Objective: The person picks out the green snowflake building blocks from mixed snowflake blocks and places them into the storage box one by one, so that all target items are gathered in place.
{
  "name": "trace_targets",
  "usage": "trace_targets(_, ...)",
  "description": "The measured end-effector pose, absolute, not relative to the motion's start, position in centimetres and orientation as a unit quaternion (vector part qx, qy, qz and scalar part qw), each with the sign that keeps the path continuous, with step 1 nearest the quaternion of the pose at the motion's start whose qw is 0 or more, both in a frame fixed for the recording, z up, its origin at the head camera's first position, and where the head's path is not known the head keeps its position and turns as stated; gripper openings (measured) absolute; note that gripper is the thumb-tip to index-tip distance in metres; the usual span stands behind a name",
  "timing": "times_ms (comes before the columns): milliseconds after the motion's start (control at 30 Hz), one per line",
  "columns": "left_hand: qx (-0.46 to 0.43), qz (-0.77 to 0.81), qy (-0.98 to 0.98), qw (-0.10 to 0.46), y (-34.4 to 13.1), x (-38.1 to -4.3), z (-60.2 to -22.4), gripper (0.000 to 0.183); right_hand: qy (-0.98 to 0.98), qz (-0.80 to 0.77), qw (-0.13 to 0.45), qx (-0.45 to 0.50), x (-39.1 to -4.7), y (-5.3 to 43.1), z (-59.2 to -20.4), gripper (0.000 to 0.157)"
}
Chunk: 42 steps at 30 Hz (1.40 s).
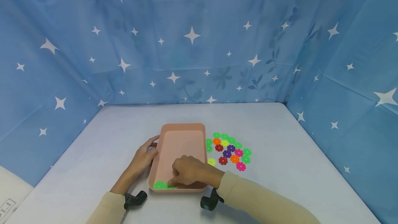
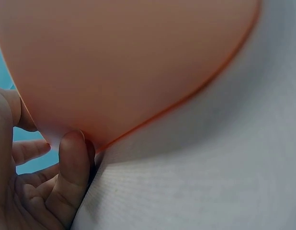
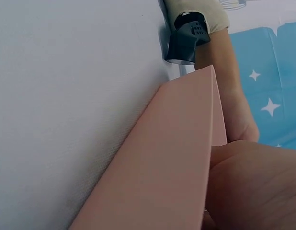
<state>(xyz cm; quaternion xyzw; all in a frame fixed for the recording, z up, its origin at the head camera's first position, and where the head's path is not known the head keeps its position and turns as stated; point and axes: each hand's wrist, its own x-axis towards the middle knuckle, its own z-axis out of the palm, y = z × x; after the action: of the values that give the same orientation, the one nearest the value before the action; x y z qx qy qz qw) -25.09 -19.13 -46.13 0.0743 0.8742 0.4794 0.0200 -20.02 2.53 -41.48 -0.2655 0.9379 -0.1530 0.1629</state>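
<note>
Your right hand [image 1: 188, 170] is over the near end of the peach-pink, rectangular, plastic-looking tray [image 1: 183, 144], fingers curled, a fingertip down at a bright-green, notched, flat round disc [image 1: 168, 186]. Can't tell if you're pinching it or only pressing; the right wrist view hides the fingertips behind the tray wall. A matching bright-green notched disc at the corner [image 1: 159, 185] lies just left of it, in the near-left corner.

Key relation: the loose multicoloured notched discs [image 1: 231, 148] sit on the white table [image 1: 280, 141], outside the tray's right wall, so right and slightly farther out from your right hand. That hand is the nearer one; its forearm crosses the tray's right rim. Discs are round, no long axis; the tray's long axis runs away from you.

Your left hand [image 1: 143, 156] grips the tray's left side, thumb and fingers at the wall, well apart from the loose discs.
</note>
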Motion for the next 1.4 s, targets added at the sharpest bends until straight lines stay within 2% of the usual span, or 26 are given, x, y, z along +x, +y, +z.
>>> trace_targets(300,0.080,0.501,0.861,0.020,-18.9,-24.8,-46.1,0.060,0.921,-0.191,0.160,-0.298,-20.1,4.1,-40.2,0.029)
trace_targets(733,0.073,0.486,0.871,0.019,-18.9,-24.8,-46.5,0.063,0.907,-0.298,0.072,-0.290,-20.3,6.9,-38.9,0.023)
trace_targets(967,0.077,0.487,0.870,0.017,-19.1,-24.8,-46.3,0.063,0.886,-0.367,0.008,-0.285,-20.6,8.9,-39.1,0.018)
trace_targets(1267,0.079,0.499,0.863,0.018,-19.1,-24.9,-46.1,0.062,0.858,-0.415,-0.145,-0.267,-22.1,11.4,-39.5,0.011)
trace_targets(1400,0.078,0.499,0.863,0.020,-19.2,-24.9,-46.1,0.063,0.851,-0.421,-0.187,-0.252,-22.9,12.5,-40.1,0.010)
